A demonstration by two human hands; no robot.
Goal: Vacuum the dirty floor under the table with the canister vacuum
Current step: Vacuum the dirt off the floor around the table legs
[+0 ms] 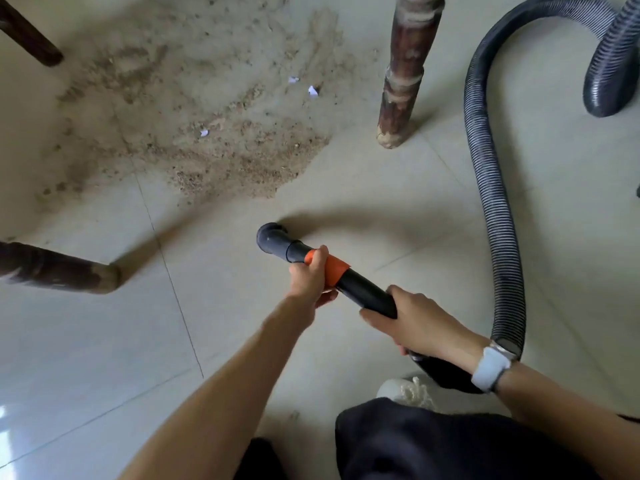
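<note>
Black wand [363, 292], orange band [332, 270]
Ribbed grey-black hose [498, 216] right of the hands; tan dirt [207, 133] ahead on pale tiles [104, 341].

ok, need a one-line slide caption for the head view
Both hands, left hand and right hand, grip the vacuum wand, nozzle just short of the dirt patch.

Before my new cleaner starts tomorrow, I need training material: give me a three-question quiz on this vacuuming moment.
1. True or false: the nozzle already sits inside the dirt patch.
2. Which hand holds the orange collar? A) left hand B) right hand
3. Fill in: the white scraps of paper lie in the dirt to the left of the turned wooden ____.

Key: 1 false, it is short of the patch's edge; 2 A; 3 table leg.
</note>
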